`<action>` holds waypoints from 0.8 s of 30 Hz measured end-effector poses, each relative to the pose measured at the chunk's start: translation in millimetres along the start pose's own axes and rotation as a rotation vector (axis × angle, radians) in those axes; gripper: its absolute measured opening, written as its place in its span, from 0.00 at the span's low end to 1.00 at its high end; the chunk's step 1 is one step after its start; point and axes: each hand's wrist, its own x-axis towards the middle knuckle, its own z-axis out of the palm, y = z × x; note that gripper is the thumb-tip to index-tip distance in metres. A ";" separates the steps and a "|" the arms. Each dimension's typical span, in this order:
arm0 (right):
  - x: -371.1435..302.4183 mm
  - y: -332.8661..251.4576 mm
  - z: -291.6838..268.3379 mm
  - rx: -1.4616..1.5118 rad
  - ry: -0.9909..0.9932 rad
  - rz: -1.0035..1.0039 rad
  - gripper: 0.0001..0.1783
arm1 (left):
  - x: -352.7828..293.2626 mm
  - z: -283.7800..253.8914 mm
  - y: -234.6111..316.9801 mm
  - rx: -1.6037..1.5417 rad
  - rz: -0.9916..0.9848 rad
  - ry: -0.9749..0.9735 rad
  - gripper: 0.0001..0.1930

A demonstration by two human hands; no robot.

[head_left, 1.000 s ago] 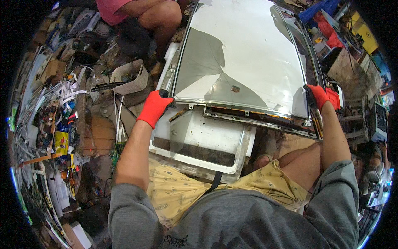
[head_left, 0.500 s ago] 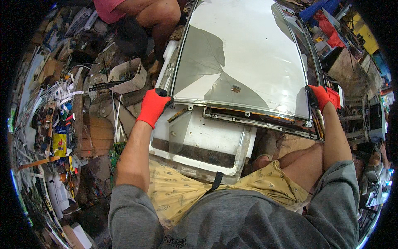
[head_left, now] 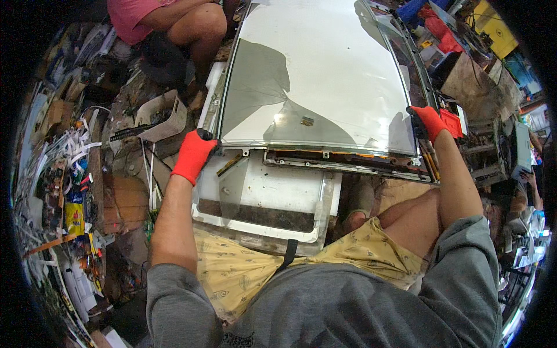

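two gloved hands, left [head_left: 194, 155] and right [head_left: 428, 122], apparently grip one cracked panel [head_left: 316, 81] at its corners.

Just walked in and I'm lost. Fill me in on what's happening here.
A seated person in red gloves holds a large flat display panel by its near corners: left hand on the near-left corner, right hand on the near-right edge. The panel's white sheet is cracked. Under it lies a white plastic tray. Another person's knee shows beyond, amid scrap.
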 end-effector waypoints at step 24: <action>13.7 25.7 -10.4 -0.171 0.011 -0.263 0.15 | 12.3 6.4 -17.7 -0.117 -0.029 -0.024 0.10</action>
